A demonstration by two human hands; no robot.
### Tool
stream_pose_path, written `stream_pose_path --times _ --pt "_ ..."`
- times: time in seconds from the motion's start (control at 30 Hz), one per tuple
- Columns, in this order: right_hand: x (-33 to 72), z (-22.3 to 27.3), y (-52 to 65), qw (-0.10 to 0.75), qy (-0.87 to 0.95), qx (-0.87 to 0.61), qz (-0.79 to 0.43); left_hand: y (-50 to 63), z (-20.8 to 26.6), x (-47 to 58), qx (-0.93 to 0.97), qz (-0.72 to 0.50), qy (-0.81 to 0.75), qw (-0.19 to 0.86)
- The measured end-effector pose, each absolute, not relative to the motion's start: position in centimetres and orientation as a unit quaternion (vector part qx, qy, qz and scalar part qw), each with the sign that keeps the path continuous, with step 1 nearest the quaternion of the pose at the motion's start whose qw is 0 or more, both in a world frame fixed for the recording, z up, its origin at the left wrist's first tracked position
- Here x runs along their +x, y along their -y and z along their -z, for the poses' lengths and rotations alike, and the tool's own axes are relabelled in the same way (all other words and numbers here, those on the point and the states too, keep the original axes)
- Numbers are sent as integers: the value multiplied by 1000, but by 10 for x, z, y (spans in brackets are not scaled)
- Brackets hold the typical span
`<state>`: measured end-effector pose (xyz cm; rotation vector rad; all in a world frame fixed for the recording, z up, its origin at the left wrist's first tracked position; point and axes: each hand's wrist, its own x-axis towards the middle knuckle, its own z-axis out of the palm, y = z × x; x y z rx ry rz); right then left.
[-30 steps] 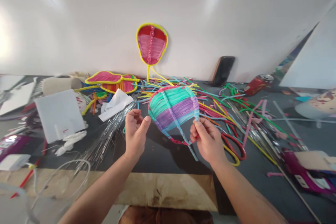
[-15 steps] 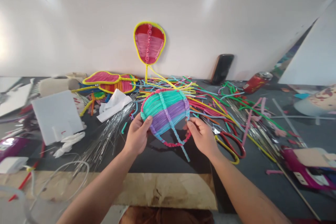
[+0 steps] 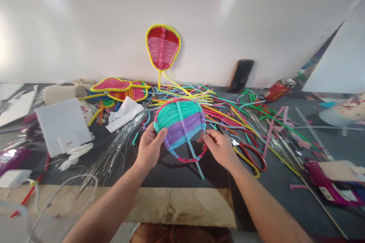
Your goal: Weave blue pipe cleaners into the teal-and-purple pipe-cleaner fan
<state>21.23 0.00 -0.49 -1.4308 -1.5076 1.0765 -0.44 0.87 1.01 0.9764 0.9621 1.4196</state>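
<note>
Between my hands, above the dark tabletop, is a rounded pipe-cleaner panel [image 3: 182,125] with a pink rim and bands of teal, purple and light blue. A twisted blue and purple strip crosses its middle, its tail sticking out below the rim. The panel's lower part is an open gap. My left hand [image 3: 151,142] is closed on the left edge, thumb in front. My right hand [image 3: 218,146] pinches the right edge near the blue band. Just right of that hand lie scissors [image 3: 251,155] with red and yellow handles.
Loose pipe cleaners [image 3: 188,93] spread behind the panel. A yellow-rimmed pink and red piece [image 3: 163,47] stands against the white board [image 3: 85,26]. A phone [image 3: 241,76] leans there, near a red can [image 3: 280,89]. Bare wires [image 3: 116,146], a white card [image 3: 62,125] and brown paper [image 3: 182,205] lie around.
The panel has tilted slightly, its lower rim and tail dropping a little. Both hands keep their hold in nearly the same place.
</note>
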Motion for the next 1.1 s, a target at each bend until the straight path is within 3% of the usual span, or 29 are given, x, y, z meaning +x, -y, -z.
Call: stream_pose_path --times 0.13,0.27,0.57,0.87,1.1 --pt "219 14 -6 461 475 -499 -559 -9 -8 -5 422 -578 -400 572" --pt "221 17 -9 490 475 -513 -521 -6 -4 -3 450 -535 -409 587" --pt "218 4 -6 424 584 -587 -368 -4 -5 -1 464 -510 -429 583" --pt "218 4 -8 465 507 -580 -435 -7 -11 -7 383 -458 -448 666" --pt "218 10 -7 478 485 -565 -466 -13 -5 -10 441 -469 -446 622"
